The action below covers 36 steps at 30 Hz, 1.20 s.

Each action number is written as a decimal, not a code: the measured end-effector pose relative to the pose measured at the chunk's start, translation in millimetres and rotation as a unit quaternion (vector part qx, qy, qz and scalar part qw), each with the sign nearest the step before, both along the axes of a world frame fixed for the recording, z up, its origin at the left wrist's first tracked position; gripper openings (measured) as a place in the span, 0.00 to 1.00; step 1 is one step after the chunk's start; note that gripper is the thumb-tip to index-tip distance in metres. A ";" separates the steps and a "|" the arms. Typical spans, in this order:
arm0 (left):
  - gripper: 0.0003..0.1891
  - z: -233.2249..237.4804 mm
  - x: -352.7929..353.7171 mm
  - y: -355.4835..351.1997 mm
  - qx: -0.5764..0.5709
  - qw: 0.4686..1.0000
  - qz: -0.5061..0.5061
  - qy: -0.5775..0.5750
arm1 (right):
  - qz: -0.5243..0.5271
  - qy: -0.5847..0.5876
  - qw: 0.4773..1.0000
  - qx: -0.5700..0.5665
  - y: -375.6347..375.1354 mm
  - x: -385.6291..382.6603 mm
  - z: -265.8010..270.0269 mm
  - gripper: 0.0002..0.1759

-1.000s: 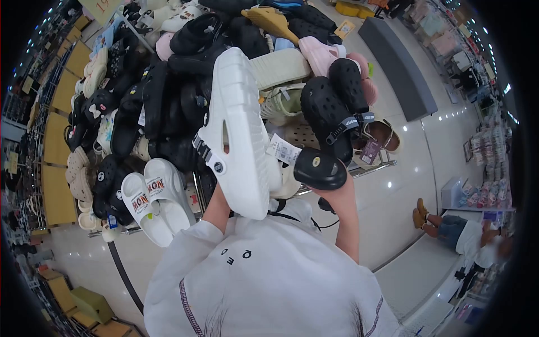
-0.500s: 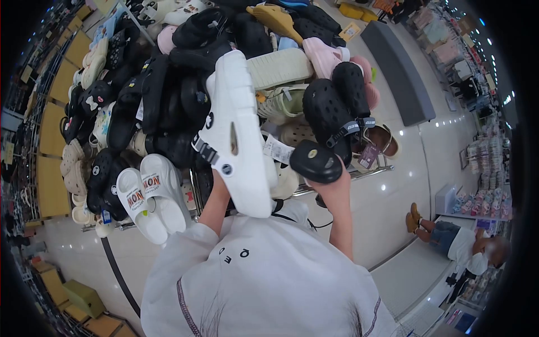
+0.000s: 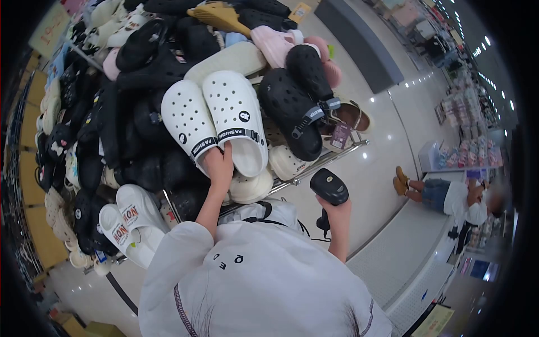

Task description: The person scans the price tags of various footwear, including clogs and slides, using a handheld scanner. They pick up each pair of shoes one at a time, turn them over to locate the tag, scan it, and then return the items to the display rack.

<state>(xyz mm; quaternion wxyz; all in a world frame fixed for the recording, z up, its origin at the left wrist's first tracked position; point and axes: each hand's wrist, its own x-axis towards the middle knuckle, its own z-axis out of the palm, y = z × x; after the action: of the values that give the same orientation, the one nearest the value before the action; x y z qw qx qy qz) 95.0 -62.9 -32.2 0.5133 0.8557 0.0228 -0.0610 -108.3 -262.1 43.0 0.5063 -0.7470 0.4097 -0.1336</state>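
My left hand (image 3: pixel 218 165) grips a pair of white perforated clogs (image 3: pixel 216 121) at their heels, where black straps read FASHION. The pair lies flat, tops up, on a big heap of shoes. My right hand (image 3: pixel 335 208) holds a black barcode scanner (image 3: pixel 329 187) upright, lower and to the right of the clogs, apart from them. A cord hangs from the scanner's grip.
The heap fills a wire rack (image 3: pixel 314 168): black clogs (image 3: pixel 292 106), pink and cream ones, white MON slides (image 3: pixel 126 222) at the lower left. A grey bench (image 3: pixel 359 42) stands at the far right. A person (image 3: pixel 449 196) sits on the floor at the right.
The white clogs were held up on edge near the scanner; now they lie flat on the heap. My right hand has drawn the scanner down and away from them.
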 end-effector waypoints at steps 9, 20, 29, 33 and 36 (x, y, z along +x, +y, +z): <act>0.17 -16.5 -11.5 -8.7 -0.019 0.999 0.011 -0.049 | -0.085 0.037 0.995 0.026 -0.4 -16.5 -6.9 0.24; 0.14 44.7 -63.2 -135.5 -0.174 0.936 -0.301 -0.056 | -0.041 -0.003 0.998 0.040 -88.3 -7.6 -27.2 0.22; 0.25 -6.8 -16.4 -246.5 0.058 0.985 0.028 -0.159 | 0.032 -0.004 0.999 0.025 -223.8 -10.0 -25.3 0.26; 0.23 -23.8 -1.5 -255.8 0.164 0.983 -0.004 -0.081 | 0.072 -0.004 0.997 0.024 -271.0 -9.6 -25.2 0.26; 0.18 -25.6 -0.1 -273.0 0.235 0.959 0.109 -0.111 | 0.105 0.009 0.994 0.030 -291.1 -2.8 -24.3 0.25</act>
<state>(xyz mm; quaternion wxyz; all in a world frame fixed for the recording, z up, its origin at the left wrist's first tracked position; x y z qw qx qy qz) 94.9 -335.9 -57.8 0.3007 0.9459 0.0731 0.0976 -111.0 -553.1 18.7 0.5360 -0.7715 0.3376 -0.0602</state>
